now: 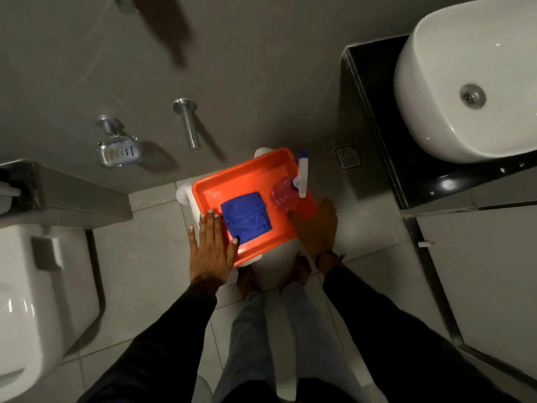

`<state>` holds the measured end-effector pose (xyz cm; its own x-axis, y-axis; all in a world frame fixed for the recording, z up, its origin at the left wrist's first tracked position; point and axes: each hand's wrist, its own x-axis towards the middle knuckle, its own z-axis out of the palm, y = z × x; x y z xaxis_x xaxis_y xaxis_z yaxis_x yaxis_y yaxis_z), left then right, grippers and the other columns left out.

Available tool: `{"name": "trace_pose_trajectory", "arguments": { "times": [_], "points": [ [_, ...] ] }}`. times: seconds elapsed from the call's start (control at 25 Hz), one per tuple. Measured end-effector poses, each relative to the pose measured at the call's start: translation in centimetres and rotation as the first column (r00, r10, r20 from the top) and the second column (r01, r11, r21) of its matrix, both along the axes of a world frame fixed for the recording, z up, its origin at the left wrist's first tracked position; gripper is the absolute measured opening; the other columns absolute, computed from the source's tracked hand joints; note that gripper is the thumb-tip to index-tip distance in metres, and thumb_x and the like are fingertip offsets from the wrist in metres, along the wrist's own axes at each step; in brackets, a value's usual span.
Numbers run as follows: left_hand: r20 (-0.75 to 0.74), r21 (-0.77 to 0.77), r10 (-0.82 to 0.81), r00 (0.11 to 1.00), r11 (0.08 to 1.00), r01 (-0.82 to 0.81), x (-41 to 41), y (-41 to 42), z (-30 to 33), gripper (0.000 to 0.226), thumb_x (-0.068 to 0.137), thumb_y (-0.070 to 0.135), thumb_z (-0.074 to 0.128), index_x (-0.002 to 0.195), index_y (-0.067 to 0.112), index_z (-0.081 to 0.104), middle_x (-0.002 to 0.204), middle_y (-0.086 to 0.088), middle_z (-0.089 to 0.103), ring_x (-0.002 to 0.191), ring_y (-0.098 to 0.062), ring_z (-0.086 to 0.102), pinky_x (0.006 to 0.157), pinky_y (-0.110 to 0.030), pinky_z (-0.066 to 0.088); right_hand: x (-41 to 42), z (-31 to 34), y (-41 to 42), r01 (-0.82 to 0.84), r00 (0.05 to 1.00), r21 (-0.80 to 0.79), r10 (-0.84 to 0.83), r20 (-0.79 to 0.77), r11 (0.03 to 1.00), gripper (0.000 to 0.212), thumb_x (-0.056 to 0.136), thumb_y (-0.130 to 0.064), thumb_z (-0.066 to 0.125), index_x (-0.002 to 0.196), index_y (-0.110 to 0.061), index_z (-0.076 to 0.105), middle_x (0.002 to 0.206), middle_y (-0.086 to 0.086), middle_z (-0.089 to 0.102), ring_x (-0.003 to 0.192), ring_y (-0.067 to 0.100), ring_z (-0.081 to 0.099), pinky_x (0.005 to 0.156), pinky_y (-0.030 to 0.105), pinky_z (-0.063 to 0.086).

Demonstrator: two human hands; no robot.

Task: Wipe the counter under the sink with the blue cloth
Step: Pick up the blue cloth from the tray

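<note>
Left hand [210,242] (flat, fingers spread, holding nothing) touches blue cloth [246,218] just right of it

left hand [210,245] flat, fingers spread, thumb tip touching the folded blue cloth [246,218] | cloth lies in orange tray [250,177] just right of that hand | right hand [318,228] at tray's right edge, just below pink spray bottle [286,193] | white sink [470,80] on black surface [374,91], well right of both hands

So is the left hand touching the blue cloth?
Touching. The head view shows the left hand flat on the orange tray, its thumb tip resting against the blue cloth.
</note>
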<state>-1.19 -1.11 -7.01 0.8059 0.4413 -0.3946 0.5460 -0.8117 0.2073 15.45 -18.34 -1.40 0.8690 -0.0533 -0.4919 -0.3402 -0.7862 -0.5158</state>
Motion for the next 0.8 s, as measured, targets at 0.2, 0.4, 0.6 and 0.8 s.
{"name": "trace_pose_trajectory", "arguments": {
  "times": [0.2, 0.4, 0.6, 0.8],
  "points": [
    [0.108, -0.029, -0.053, 0.993, 0.998, 0.057, 4.9, 1.8, 0.7, 0.063, 0.106, 0.039, 0.034, 0.156, 0.001, 0.032, 0.161, -0.022, 0.037, 0.152, -0.037, 0.032, 0.129, -0.051, 0.013, -4.6, -1.1, 1.6, -0.301, 0.954, -0.023, 0.301, -0.001, 0.953, 0.038, 0.091, -0.033, 0.067, 0.111, 0.0, 0.063, 0.116, 0.021, 0.066, 0.112, 0.038, 0.062, 0.094, 0.043, 0.052],
    [0.026, -0.078, -0.224, 0.974, 0.971, 0.226, 8.4, 3.9, -1.2, 0.048, 0.099, 0.023, 0.05, 0.139, -0.003, 0.049, 0.131, -0.025, 0.059, 0.113, -0.041, 0.059, 0.099, -0.048, 0.044, -2.8, -4.9, 6.6, -0.346, 0.93, -0.036, 0.337, -0.146, 0.938, 0.054, 0.087, -0.044, 0.069, 0.118, 0.0, 0.062, 0.121, 0.019, 0.069, 0.115, 0.038, 0.063, 0.098, 0.047, 0.054],
    [-0.106, -0.092, -0.208, 0.972, 0.976, 0.199, 10.9, 4.4, -1.6, 0.048, 0.082, 0.024, 0.074, 0.121, 0.0, 0.063, 0.126, -0.026, 0.057, 0.112, -0.044, 0.057, 0.093, -0.046, 0.047, -1.6, -8.0, 7.8, -0.121, 0.962, 0.054, 0.131, -0.241, 0.991, 0.058, 0.083, -0.043, 0.078, 0.114, 0.004, 0.068, 0.118, 0.023, 0.072, 0.112, 0.04, 0.067, 0.093, 0.045, 0.056],
    [-0.112, -0.441, 0.155, 0.982, 0.878, -0.189, 9.7, 4.4, 2.5, 0.021, 0.078, 0.015, 0.078, 0.092, 0.009, 0.063, 0.094, -0.012, 0.064, 0.088, -0.029, 0.059, 0.075, -0.034, 0.044, -0.9, -5.1, 7.3, 0.041, 0.93, 0.215, 0.042, -0.365, 0.976, 0.041, 0.086, -0.027, 0.078, 0.109, 0.007, 0.072, 0.109, 0.018, 0.073, 0.104, 0.032, 0.069, 0.102, 0.048, 0.053]
  ]
}}
